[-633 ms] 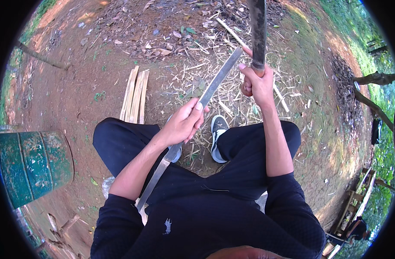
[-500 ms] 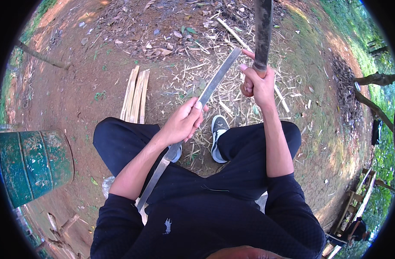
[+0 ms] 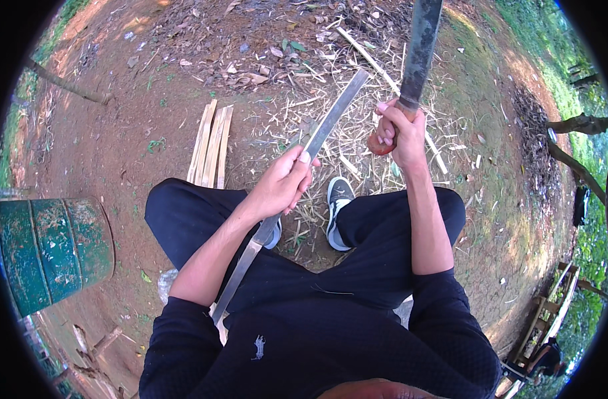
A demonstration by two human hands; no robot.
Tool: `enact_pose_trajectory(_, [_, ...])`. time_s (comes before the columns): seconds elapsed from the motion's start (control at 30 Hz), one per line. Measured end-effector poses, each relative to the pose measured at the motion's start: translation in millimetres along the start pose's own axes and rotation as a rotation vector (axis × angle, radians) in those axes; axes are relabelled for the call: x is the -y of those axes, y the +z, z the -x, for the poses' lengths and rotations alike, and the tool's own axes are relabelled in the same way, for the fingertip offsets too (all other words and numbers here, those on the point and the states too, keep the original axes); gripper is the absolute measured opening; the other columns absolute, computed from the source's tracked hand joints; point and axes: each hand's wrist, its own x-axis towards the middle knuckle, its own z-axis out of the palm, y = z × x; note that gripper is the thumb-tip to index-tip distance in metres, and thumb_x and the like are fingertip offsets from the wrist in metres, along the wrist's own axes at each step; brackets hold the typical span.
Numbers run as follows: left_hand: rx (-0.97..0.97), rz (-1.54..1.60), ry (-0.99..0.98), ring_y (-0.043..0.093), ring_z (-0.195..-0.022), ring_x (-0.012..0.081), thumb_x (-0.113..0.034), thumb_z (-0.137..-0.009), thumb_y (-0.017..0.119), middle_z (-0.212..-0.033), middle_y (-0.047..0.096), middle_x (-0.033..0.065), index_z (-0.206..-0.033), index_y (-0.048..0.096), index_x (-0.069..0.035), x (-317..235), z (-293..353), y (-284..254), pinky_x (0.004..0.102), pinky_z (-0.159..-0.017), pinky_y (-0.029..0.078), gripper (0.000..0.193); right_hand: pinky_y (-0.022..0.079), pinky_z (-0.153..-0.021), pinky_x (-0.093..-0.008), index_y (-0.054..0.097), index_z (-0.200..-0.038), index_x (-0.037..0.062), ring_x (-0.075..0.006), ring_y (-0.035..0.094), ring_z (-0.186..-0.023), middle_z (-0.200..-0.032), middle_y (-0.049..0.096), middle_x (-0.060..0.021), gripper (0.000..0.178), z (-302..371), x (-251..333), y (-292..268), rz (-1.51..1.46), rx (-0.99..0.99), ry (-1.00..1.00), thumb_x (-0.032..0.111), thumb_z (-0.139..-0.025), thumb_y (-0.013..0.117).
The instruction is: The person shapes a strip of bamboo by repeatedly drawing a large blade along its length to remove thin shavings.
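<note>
My left hand [image 3: 283,181] is closed round a long split bamboo strip [image 3: 336,117]. The strip slants from beside my left thigh up toward the far right, its grey-green skin showing, with a joint below the hand. In my right hand [image 3: 405,133] I grip a machete by its brown wooden handle [image 3: 384,144]. Its wide dark blade [image 3: 420,56] points away from me and runs out of view at the top. The blade is apart from the strip, to the right of its far end.
Several pale split strips [image 3: 212,143] lie on the ground beyond my left knee. Thin shavings [image 3: 317,86] litter the soil beyond my shoes. A dented green metal drum [image 3: 55,256] lies at the left. Dry leaves and branches [image 3: 582,124] edge the right side.
My right index finger, stretched toward the strip's far end before, is now curled round the machete handle. The blade has shifted to the right. My left hand and the strip have barely moved.
</note>
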Motion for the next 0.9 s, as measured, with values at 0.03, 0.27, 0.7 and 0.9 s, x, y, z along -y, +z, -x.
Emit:
enact_pose_trajectory(0.03, [0.001, -0.002, -0.003, 0.039, -0.041, 0.0031, -0.033, -0.110, 0.029, -0.070, 0.044, -0.0021, -0.116, 0.048, 0.001, 1, 0, -1, 0.0187, -0.035, 0.035, 0.040, 0.032, -0.040, -0.0254, 0.060, -0.083, 0.0008, -0.0067, 0.042, -0.042, -0.053, 0.048, 0.0011, 0.015, -1, -1, 0, 0.013, -0.009, 0.011, 0.010, -0.089, 0.069])
enact_pose_trajectory(0.27, [0.013, 0.135, -0.030, 0.043, -0.043, 0.0040, -0.034, -0.110, 0.029, -0.072, 0.048, -0.0009, -0.117, 0.050, 0.000, 1, -1, -5, 0.0193, -0.037, 0.038, 0.041, 0.034, -0.040, -0.0236, 0.054, -0.068, 0.0071, -0.0057, 0.042, -0.040, -0.050, 0.048, 0.0023, 0.030, -5, -7, -6, 0.164, -0.006, 0.201, 0.018, -0.092, 0.069])
enact_pose_trajectory(0.7, [0.002, 0.152, -0.024, 0.039, -0.043, 0.0024, -0.033, -0.110, 0.030, -0.071, 0.042, -0.0029, -0.120, 0.053, 0.000, 5, -4, -6, 0.0188, -0.037, 0.034, 0.042, 0.044, -0.049, -0.0404, 0.058, -0.072, 0.0016, -0.0295, 0.052, -0.044, -0.054, 0.054, -0.0147, 0.018, 23, -31, 38, 1.093, 0.205, -0.327, 0.014, -0.077, 0.069])
enact_pose_trajectory(0.9, [-0.146, -0.285, 0.140, 0.052, -0.060, 0.0152, -0.025, -0.108, 0.036, -0.073, 0.052, 0.0040, -0.111, 0.054, 0.001, 28, -13, -12, 0.0343, -0.058, 0.044, 0.033, 0.049, -0.054, -0.0488, 0.055, -0.070, 0.0058, -0.0410, 0.062, -0.058, -0.058, 0.059, -0.0171, 0.014, 29, -50, 49, 1.313, 0.239, -0.388, 0.013, -0.072, 0.066])
